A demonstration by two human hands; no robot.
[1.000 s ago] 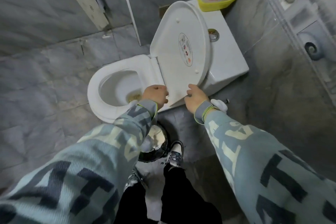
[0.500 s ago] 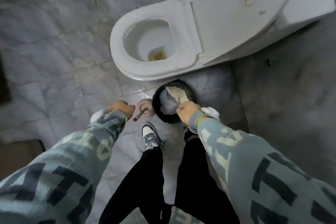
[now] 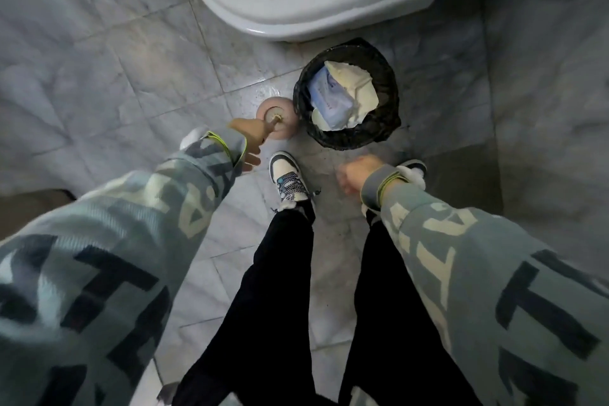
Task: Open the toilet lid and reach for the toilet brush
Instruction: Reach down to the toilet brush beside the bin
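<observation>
While my left hand [image 3: 250, 138] closes its fingers on the toilet brush [image 3: 275, 120] handle, standing in its pink holder [image 3: 280, 109] beside the bin [image 3: 349, 94], it looks light, stiff; grip high. Right hand [image 3: 351, 176] loosely curled, empty.

My sleeves [image 3: 108, 260] are a grey-teal knit printed with big block letters, some near-black, some pale cream. Each cuff [image 3: 227, 145] is plain grey ribbing edged by a thin yellow-green line, with white fabric bunched just beyond it. My trousers [image 3: 263, 306] are black. Below them I wear low sneakers [image 3: 288, 180], white-toed with dark panels and speckled laces.
</observation>
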